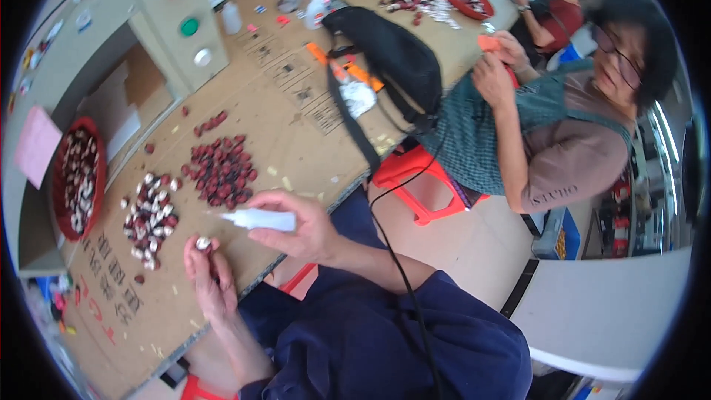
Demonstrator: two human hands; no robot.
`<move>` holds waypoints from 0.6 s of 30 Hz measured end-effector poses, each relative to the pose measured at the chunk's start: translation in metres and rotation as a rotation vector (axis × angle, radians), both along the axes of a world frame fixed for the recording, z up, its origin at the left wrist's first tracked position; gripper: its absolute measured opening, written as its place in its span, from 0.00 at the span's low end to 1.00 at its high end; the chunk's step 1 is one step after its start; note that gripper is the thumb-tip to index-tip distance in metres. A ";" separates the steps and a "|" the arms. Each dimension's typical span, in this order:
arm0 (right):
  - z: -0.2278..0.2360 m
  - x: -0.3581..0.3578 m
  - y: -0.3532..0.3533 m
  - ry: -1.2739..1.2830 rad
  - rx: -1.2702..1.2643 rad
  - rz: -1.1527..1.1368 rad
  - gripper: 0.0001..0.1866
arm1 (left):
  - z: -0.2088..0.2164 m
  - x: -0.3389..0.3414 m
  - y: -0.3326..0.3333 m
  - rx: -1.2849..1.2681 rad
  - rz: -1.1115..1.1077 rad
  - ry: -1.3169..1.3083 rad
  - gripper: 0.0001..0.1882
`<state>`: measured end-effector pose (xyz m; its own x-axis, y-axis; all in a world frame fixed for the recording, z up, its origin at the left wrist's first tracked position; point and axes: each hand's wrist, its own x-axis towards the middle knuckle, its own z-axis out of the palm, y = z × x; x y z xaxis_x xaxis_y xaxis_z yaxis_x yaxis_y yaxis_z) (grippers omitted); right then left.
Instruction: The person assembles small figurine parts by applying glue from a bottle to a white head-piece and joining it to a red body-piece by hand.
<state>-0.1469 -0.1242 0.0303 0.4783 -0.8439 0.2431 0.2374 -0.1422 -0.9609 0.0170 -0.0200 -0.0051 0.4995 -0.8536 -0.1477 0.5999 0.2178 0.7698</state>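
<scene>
**White squeeze bottle (270, 219) and white-topped piece (203, 243) share the worker's hands at a crowded bench**

Gripped in the right hand (300, 231), the bottle points its narrow nozzle leftward above the cardboard-covered bench (167, 311). Thumb and fingers are clamped around its body, well behind the nozzle, a hold that appears chosen to leave the tip clear and the sides ready for pressure. In the left hand (211, 281), the fingertips are drawn together on the small piece, its pale face exposed, seemingly so that nothing covers that side; exactly where the thumb presses is hard to tell. Nozzle and piece are near each other but apart.

Just beyond the hands lie two groups: a heap of dark red pieces (221, 170), and, to its left, a looser spread of red-and-white pieces (150, 222). Kept apart, they are presumably easy to tell from one another, and both sit within short reach. Farther left, a red basket (87, 124) of similar pieces stands by a grey machine housing (178, 67), off the bench's middle.

A black bag (389, 59) rests toward the far right, between the worker and a seated co-worker (548, 133), whose hands hold a small orange item (489, 43).
</scene>
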 end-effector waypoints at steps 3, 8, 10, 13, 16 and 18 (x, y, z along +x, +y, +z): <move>-0.001 -0.005 0.005 -0.050 0.089 -0.003 0.17 | -0.007 0.001 -0.004 -0.021 -0.071 0.000 0.19; -0.001 -0.019 0.005 0.058 0.022 -0.081 0.18 | 0.007 -0.006 -0.010 -0.022 -0.170 0.047 0.17; -0.003 -0.018 0.003 0.072 -0.056 -0.059 0.18 | 0.010 -0.009 -0.013 -0.062 -0.178 0.101 0.17; -0.003 -0.012 0.004 0.097 -0.166 -0.073 0.19 | 0.014 -0.005 -0.013 -0.068 -0.188 0.131 0.17; -0.002 -0.007 0.006 0.118 -0.189 -0.078 0.20 | 0.018 -0.004 -0.010 -0.036 -0.204 0.132 0.17; -0.002 -0.005 0.006 0.134 -0.194 -0.077 0.20 | 0.017 -0.002 -0.009 -0.017 -0.209 0.131 0.17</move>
